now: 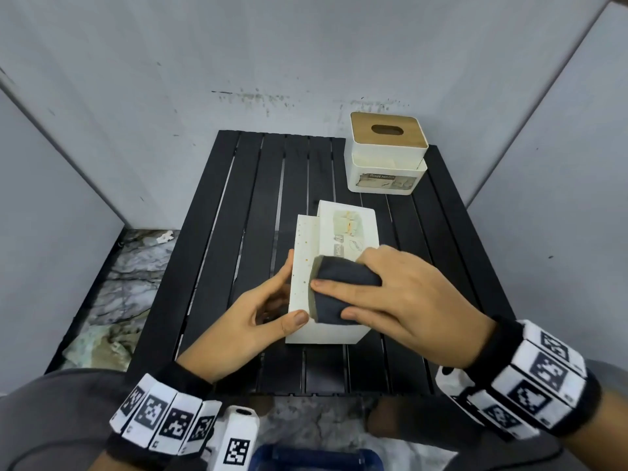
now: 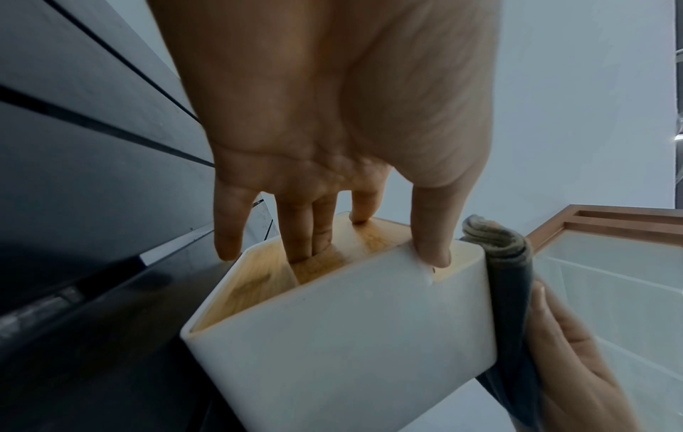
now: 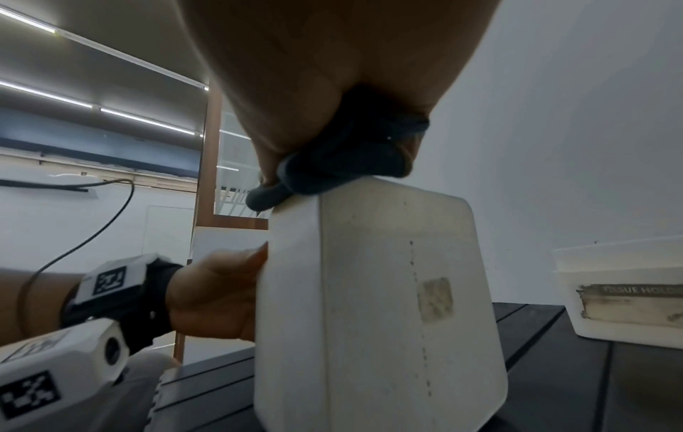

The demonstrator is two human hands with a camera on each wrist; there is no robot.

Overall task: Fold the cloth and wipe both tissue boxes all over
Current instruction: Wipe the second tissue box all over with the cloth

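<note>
A white tissue box [image 1: 346,229] lies on its side in the middle of the black slatted table [image 1: 238,232]. My left hand [image 1: 283,294] grips its near left end, thumb on the upper face, fingers against the wooden lid [image 2: 332,263]; two fingers reach into the lid's slot. My right hand [image 1: 334,299] holds the folded dark cloth [image 1: 346,277] and presses it onto the box's upper face near that end. The cloth [image 3: 332,163] bunches under my palm on the box's top edge [image 3: 369,307]. A second white tissue box [image 1: 385,154] with a wooden lid stands upright at the far right.
Grey walls close in behind and on both sides of the table. A marbled floor [image 1: 129,273] shows to the left. A blue object [image 1: 316,457] and white paper lie below the table's near edge. The second box [image 3: 628,292] stands right of the one I hold.
</note>
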